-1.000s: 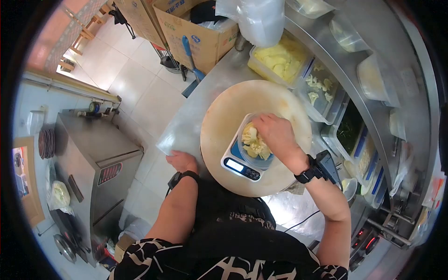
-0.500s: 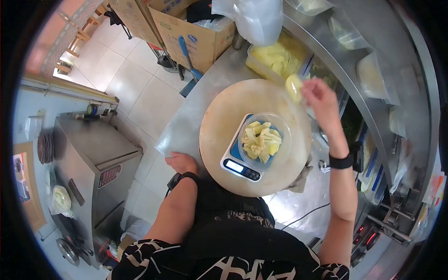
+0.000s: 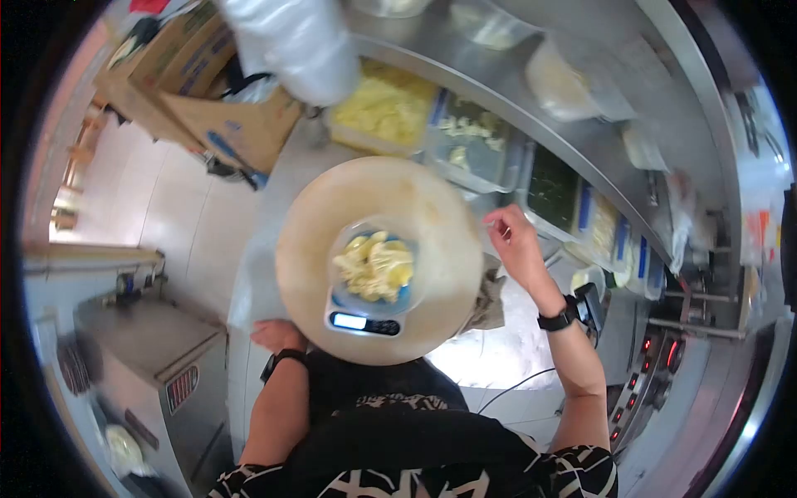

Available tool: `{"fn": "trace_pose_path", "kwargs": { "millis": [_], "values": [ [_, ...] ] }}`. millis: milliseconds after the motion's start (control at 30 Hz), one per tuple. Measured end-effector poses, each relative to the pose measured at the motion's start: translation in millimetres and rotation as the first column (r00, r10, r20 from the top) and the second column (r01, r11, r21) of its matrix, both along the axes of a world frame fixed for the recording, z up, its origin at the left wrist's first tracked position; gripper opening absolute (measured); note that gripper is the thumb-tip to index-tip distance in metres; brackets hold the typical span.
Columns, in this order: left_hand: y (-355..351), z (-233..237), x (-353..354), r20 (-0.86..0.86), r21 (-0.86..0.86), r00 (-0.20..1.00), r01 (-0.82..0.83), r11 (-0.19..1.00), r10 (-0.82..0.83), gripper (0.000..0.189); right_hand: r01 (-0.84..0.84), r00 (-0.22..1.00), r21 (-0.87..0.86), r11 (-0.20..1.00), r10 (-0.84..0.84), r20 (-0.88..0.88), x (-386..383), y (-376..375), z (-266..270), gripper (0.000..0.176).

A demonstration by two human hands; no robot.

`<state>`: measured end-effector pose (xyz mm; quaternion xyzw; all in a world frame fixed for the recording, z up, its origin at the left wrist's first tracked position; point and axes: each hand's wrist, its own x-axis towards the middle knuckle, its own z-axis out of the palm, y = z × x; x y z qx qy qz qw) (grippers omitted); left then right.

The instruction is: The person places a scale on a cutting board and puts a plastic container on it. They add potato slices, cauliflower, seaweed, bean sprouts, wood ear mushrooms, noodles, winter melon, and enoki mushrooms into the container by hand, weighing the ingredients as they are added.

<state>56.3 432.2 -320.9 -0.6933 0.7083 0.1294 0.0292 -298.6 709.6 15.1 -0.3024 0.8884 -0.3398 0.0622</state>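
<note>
A clear round bowl holding pale cauliflower pieces and yellow slices rests on a white-and-blue digital scale with a lit display. Beneath the scale lies a round wooden board. My right hand hovers just right of the board, fingers loosely bent and apart, with nothing visible in them. At the board's lower left edge, my left hand hangs low, slightly blurred, its fingers loosely spread and empty.
Behind the board, a tub of yellow slices stands beside a tub of cauliflower. More containers line the right under a steel shelf. Cardboard boxes stand at upper left, a steel cabinet at lower left. A cloth touches the board's right.
The view has turned to the right. My right hand has moved away from the tub of yellow slices; the slice it held is no longer in its fingers.
</note>
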Motion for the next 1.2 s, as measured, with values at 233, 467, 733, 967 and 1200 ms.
{"fn": "trace_pose_path", "kwargs": {
  "millis": [233,467,733,967,1200],
  "values": [
    [-2,42,-22,-0.345,-0.079,0.871,-0.399,0.914,0.350,0.045,0.344,0.938,0.231,0.910,-0.345,-0.036,-167,210,-138,0.020],
    [3,77,-40,-0.423,-0.079,0.794,-0.512,0.856,0.436,0.045,0.253,0.917,0.441,0.861,-0.359,0.175,-213,195,-187,0.057],
    [3,72,-28,-0.512,0.048,0.774,-0.408,0.912,0.373,0.046,0.181,0.982,0.518,0.836,-0.177,-0.057,-206,168,-131,0.039],
    [8,96,-51,-0.371,0.054,0.784,-0.516,0.855,0.497,0.044,0.490,0.848,-0.005,0.872,-0.475,0.237,-186,178,-84,0.037],
    [-6,-2,-2,-0.302,-0.210,0.931,-0.273,0.939,0.203,0.038,0.445,0.886,0.033,0.895,-0.445,0.134,-155,164,-49,0.030]
  ]
}}
